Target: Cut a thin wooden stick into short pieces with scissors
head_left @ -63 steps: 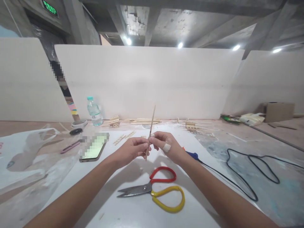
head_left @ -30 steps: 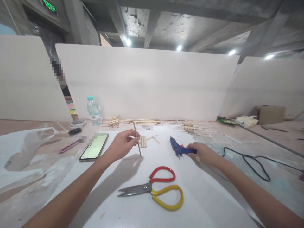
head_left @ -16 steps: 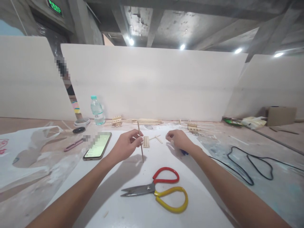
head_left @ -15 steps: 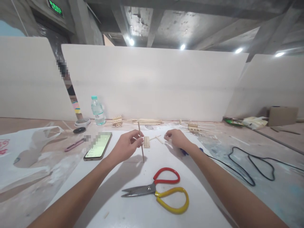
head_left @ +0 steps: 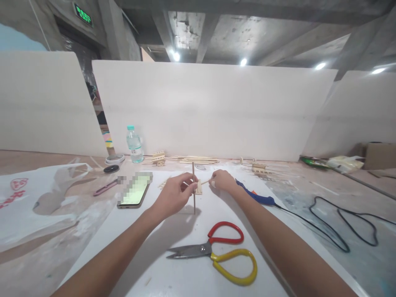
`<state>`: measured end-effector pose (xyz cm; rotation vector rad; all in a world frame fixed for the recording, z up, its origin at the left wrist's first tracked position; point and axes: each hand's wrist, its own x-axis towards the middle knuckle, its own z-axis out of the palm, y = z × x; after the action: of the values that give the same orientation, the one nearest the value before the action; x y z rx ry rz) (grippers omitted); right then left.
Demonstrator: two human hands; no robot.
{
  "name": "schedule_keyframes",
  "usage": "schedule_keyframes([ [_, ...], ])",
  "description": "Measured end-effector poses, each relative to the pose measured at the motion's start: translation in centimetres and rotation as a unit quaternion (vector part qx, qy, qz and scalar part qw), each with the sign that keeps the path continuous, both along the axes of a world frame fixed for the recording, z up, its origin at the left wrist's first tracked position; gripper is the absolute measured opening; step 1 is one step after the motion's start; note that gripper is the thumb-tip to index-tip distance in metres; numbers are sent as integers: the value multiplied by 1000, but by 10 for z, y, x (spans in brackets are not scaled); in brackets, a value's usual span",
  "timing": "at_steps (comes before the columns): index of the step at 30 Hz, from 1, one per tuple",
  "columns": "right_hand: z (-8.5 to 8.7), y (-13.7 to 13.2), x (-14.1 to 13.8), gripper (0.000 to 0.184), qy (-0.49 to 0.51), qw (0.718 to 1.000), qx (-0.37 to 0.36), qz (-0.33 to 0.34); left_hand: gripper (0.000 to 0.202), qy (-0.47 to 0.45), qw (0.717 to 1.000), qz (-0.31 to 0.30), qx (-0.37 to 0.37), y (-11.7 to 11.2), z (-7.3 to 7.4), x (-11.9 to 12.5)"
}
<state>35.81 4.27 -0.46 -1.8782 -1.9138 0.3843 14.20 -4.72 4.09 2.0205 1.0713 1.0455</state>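
**Skewer held upright over the white board**

The left hand (head_left: 174, 194) pinches a thin wooden skewer (head_left: 193, 187) between fingertips. The right hand (head_left: 222, 182) curls its fingers onto a small stick panel (head_left: 199, 187) lying on the white board (head_left: 173, 264); whether it grips the panel is unclear. White partitions (head_left: 210, 111) stand behind, under a concrete ceiling. The skewer's long axis runs vertical, its lower tip close to the board.
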Motion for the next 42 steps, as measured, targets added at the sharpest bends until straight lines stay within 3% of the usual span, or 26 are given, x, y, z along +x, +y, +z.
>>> schedule_keyframes([
  [7,15,-46,-6,25,189,967,-36,167,16,-8,1000,-3,6,1,-5,1],
  [12,11,-76,-23,28,261,940,-30,216,16,-7,1000,18,13,1,-4,1],
  [21,-1,-99,-34,20,277,928,26,249,21,20,1000,13,-16,6,-9,-3],
  [28,-9,-103,-35,22,284,925,16,252,18,81,995,-22,-45,7,-11,-6],
  [42,-11,-105,-36,24,308,925,17,220,21,81,992,-49,-78,10,-18,-11],
])
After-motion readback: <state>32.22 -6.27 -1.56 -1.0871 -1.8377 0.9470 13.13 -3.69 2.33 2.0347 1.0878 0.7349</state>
